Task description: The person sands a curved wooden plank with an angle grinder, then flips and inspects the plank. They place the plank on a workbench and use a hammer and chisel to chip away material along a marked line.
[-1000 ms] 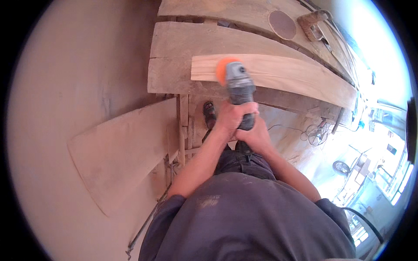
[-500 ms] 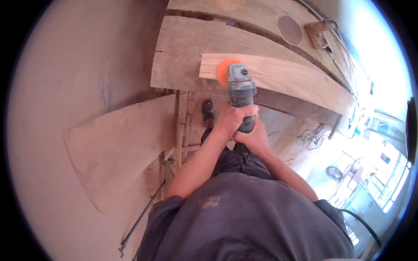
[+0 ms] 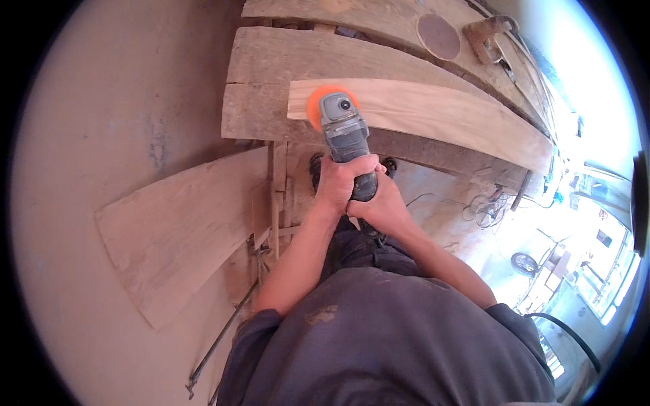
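Note:
Both my hands are wrapped round a grey and black angle grinder (image 3: 347,139). My left hand (image 3: 340,181) grips the body just behind its head. Lower down, my right hand (image 3: 382,201) closes on the rear of the handle. An orange disc (image 3: 315,108), blurred at its rim, sits under the grinder's head. It lies over the left end of a pale wooden board (image 3: 420,108), which rests along the near side of a rough plank workbench (image 3: 257,108).
Farther back on the bench lie a round brown disc (image 3: 439,37) and a worn wooden hand tool (image 3: 484,40). A broad panel (image 3: 183,230) leans by the wall at left. Loops of cable (image 3: 484,211) lie on the floor at right, with a wheel (image 3: 524,264) beyond.
The grinder has moved left along the board in both my hands, its disc now nearer the board's left end. The view has also shifted slightly.

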A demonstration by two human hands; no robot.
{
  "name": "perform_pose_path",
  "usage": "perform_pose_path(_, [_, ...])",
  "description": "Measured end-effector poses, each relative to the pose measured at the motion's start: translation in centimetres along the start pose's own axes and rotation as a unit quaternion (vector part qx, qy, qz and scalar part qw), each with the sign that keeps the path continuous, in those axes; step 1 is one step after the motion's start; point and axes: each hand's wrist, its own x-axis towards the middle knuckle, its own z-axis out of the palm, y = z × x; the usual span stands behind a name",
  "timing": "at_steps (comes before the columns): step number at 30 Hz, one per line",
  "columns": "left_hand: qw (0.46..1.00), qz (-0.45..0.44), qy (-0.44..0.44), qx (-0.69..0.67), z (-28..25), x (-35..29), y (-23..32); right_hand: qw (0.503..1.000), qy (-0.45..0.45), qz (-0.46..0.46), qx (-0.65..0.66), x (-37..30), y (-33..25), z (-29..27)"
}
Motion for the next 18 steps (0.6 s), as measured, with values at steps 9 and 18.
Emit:
perform_pose_path(9, [0.999, -0.008, -0.04, 0.023, 8.5, 2.3, -4.5, 0.996, 0.033, -0.029, 0.081, -1.3, 4.4, -8.4])
perform_pose_path(18, [0.989, -0.069, -0.098, 0.089, 21.4, 5.5, -12.1, 0.985, 0.147, -0.005, 0.095, -3.8, 13.0, -20.0])
